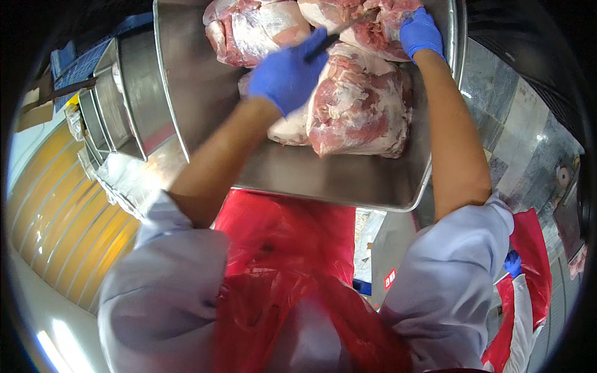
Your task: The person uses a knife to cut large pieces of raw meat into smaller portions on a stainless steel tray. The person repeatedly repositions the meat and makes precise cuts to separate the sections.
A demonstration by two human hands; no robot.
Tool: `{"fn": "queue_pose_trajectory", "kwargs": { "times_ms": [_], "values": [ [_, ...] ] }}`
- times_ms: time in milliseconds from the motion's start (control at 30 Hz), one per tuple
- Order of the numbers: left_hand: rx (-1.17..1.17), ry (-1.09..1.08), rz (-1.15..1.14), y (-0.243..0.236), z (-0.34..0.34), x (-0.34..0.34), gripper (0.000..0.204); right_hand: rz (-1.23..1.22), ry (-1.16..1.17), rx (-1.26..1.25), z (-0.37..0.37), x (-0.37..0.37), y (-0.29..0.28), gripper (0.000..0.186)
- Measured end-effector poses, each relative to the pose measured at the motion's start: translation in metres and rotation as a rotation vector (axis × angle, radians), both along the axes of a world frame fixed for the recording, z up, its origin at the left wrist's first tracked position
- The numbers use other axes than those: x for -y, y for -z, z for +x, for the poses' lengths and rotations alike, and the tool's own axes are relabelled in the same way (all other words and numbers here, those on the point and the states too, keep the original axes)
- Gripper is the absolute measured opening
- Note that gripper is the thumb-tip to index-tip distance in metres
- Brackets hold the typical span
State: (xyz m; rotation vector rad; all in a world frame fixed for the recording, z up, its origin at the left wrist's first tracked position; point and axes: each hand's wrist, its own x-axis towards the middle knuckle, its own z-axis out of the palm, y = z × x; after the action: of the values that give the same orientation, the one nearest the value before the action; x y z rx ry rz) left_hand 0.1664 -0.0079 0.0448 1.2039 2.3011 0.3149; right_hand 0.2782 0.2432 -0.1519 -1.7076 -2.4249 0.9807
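My blue-gloved left hand (pixel 288 76) is closed round the black handle of a knife (pixel 322 48). Its blade points up and right, over the cut of raw meat (pixel 387 32) at the far right. On that cut's right edge, my blue-gloved right hand (pixel 423 35) has its fingers curled over the meat; the fingertips are partly hidden. Another big cut of meat (pixel 257 31) lies at the far left, and a third cut (pixel 359 104) sits nearest me. All rest in a deep metal tray (pixel 323 178). Part of the meat beneath my left hand is covered by it.
More metal trays (pixel 146 93) stand at the left, with a blue plastic crate (pixel 81 65) beyond. Yellow strip panels (pixel 71 217) line the left side. A co-worker in a red apron (pixel 533 261), with one blue glove (pixel 513 263) showing, is at the lower right.
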Motion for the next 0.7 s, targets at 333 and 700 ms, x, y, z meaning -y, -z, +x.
{"fn": "queue_pose_trajectory", "kwargs": {
  "times_ms": [333,700],
  "values": [
    [-0.462,0.808,-0.537,-0.133,-0.065,-0.197,0.033,0.058,-0.222,-0.054,0.001,0.038,-0.062,0.053],
    [-0.429,0.759,-0.283,-0.135,-0.097,-0.182,0.034,0.647,-0.640,0.255,0.009,0.030,-0.070,0.038]
  ]
}}
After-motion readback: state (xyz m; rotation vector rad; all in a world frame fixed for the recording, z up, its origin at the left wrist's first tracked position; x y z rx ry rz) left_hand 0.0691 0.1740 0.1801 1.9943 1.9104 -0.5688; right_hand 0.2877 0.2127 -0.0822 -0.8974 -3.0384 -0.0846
